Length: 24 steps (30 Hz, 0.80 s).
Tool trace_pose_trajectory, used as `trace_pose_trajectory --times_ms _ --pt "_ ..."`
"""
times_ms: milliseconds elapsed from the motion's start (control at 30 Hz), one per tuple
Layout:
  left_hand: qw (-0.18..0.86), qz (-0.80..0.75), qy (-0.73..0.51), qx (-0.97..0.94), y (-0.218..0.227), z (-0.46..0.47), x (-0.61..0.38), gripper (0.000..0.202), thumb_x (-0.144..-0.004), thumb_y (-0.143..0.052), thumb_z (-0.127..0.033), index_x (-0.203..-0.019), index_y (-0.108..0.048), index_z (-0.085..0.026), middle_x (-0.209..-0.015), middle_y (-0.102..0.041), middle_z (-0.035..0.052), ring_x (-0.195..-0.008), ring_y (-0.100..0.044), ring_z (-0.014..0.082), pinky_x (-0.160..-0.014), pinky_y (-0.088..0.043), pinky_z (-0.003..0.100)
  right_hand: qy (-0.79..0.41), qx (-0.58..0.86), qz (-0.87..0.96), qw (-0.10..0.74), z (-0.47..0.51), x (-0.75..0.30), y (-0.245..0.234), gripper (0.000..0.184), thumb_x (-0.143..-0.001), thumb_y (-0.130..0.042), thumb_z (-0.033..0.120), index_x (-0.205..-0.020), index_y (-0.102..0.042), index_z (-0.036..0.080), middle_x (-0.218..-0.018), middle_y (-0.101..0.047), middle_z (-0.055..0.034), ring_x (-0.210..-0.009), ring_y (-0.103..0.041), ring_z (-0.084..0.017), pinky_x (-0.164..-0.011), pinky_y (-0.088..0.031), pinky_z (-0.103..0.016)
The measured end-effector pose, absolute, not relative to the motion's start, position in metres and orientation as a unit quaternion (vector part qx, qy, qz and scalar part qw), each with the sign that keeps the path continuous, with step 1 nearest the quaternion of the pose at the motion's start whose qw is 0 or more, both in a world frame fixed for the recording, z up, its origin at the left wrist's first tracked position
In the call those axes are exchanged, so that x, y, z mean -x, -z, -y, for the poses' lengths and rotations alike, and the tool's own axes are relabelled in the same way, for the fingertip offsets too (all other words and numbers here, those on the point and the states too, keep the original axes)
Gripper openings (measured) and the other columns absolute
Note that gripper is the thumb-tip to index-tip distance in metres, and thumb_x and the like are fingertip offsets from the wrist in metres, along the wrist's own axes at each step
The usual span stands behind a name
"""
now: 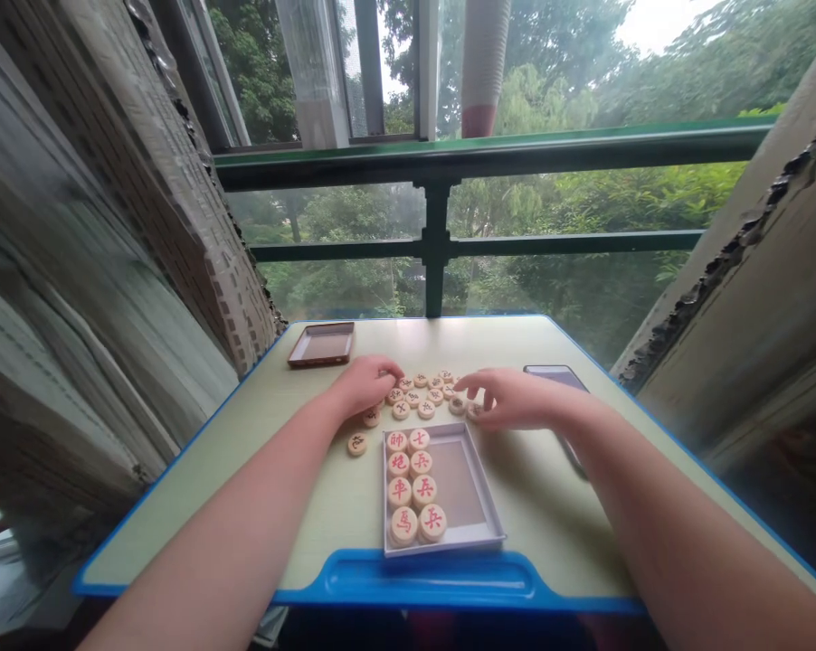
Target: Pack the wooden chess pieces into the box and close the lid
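Round wooden Chinese chess pieces with dark characters (412, 399) lie in a loose cluster in the middle of the table. My left hand (365, 385) is at the cluster's left edge, fingers bent and apart, with fingertips against the outer pieces. On the right side, my right hand (513, 396) has its fingers spread and curved, the thumb low beside a piece (475, 411). Nearer to me, a shallow white box (472, 533) holds red-character pieces (399, 491) in two columns along its left side; its right part shows bare bottom. One dark-character piece (357, 444) lies apart, left of the box.
A brown-rimmed box lid (321, 344) lies at the table's back left. Partly under my right arm is a dark flat phone-like object (555, 372). The pale table (299, 542) has a blue edge with a front groove. Curtains flank it, and a green railing (435, 237) stands behind.
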<state>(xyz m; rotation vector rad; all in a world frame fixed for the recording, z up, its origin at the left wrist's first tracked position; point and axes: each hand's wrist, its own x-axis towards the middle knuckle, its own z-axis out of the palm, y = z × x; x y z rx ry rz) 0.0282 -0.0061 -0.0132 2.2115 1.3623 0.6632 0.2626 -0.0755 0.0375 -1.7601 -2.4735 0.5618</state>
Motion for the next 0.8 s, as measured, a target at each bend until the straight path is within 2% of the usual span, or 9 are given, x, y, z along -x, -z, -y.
trace_pose_trajectory --times_ms 67,233,333,533,800 --pt "0.233 -0.511 -0.251 -0.788 0.013 0.006 -0.028 0.030 -0.065 -0.045 -0.015 -0.079 -0.071 -0.017 -0.081 -0.068 0.0035 -0.078 -0.059 0.0190 -0.079 -0.045 0.030 -0.191 0.572 0.798 0.019 0.075 -0.265 -0.037 0.053 -0.060 -0.059 0.013 -0.112 -0.061 0.024 -0.105 -0.065 -0.0032 -0.076 -0.063 -0.017 -0.059 -0.044 -0.022" --pt "0.254 -0.503 -0.251 -0.787 0.013 0.006 -0.027 0.035 -0.061 -0.043 -0.011 -0.081 -0.071 -0.018 -0.079 -0.068 0.0029 -0.075 -0.058 0.0183 -0.078 -0.046 0.031 -0.118 0.585 0.802 0.010 0.071 -0.259 -0.032 0.027 -0.068 -0.058 0.017 -0.093 -0.067 0.021 -0.094 -0.068 -0.0039 -0.072 -0.062 -0.017 -0.060 -0.043 -0.023" --pt "0.266 -0.498 -0.241 -0.790 0.013 0.007 -0.027 0.036 -0.060 -0.043 -0.010 -0.078 -0.072 -0.019 -0.081 -0.069 0.0032 -0.076 -0.059 0.0191 -0.076 -0.046 0.031 -0.092 0.571 0.815 0.019 0.069 -0.254 -0.027 0.020 -0.072 -0.058 0.021 -0.090 -0.068 0.020 -0.091 -0.068 -0.0042 -0.070 -0.061 -0.016 -0.060 -0.042 -0.023" --pt "0.266 -0.497 -0.247 -0.788 0.014 0.005 -0.025 0.030 -0.059 -0.043 -0.012 -0.070 -0.071 -0.018 -0.071 -0.068 0.0033 -0.067 -0.058 0.0180 -0.072 -0.047 0.032 -0.087 0.555 0.826 0.046 0.067 -0.252 -0.023 0.017 -0.075 -0.058 0.024 -0.088 -0.067 0.021 -0.088 -0.068 -0.0029 -0.070 -0.060 -0.014 -0.058 -0.041 -0.022" --pt "0.293 -0.512 -0.253 -0.767 0.013 0.007 -0.023 0.031 -0.055 -0.044 -0.012 -0.071 -0.071 -0.016 -0.069 -0.066 0.0041 -0.069 -0.057 0.0195 -0.070 -0.046 0.034 -0.093 0.563 0.820 0.036 0.069 -0.251 -0.026 0.021 -0.073 -0.059 0.022 -0.092 -0.066 0.021 -0.091 -0.067 -0.0044 -0.069 -0.060 -0.016 -0.061 -0.043 -0.024"
